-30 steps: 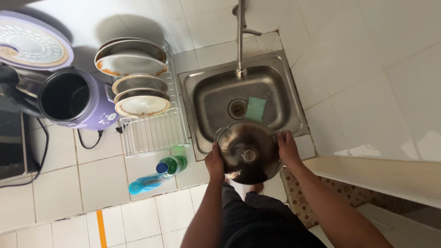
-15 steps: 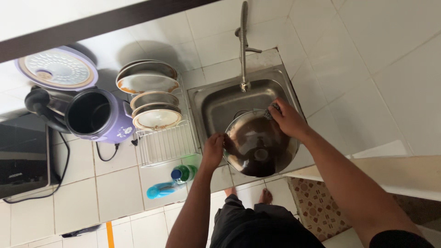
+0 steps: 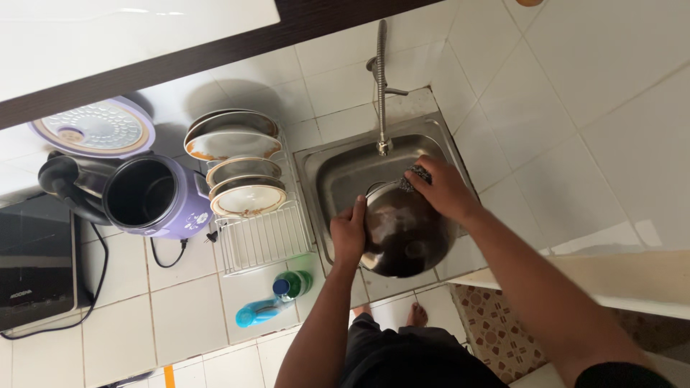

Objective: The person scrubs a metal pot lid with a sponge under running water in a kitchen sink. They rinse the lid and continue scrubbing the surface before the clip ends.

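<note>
I hold a dark round metal pot (image 3: pixel 402 233) tilted over the steel sink (image 3: pixel 338 172). My left hand (image 3: pixel 350 233) grips the pot's left rim. At the pot's upper right edge, my right hand (image 3: pixel 442 188) presses a scouring sponge (image 3: pixel 417 174) against it. The tap (image 3: pixel 382 86) hangs just above the pot. The lower part of the sink is hidden behind the pot.
A white wire dish rack (image 3: pixel 255 230) with several plates (image 3: pixel 233 144) stands left of the sink. Further left sit a purple rice cooker (image 3: pixel 151 194) with open lid (image 3: pixel 93 129) and a black cooktop (image 3: pixel 32 266). Blue (image 3: pixel 259 312) and green (image 3: pixel 291 284) bottles lie near the counter's front edge.
The pot has moved further into the sink under the tap. My right hand shifted from the pot's side to its upper rim with the sponge. The camera tilted, moving the view down.
</note>
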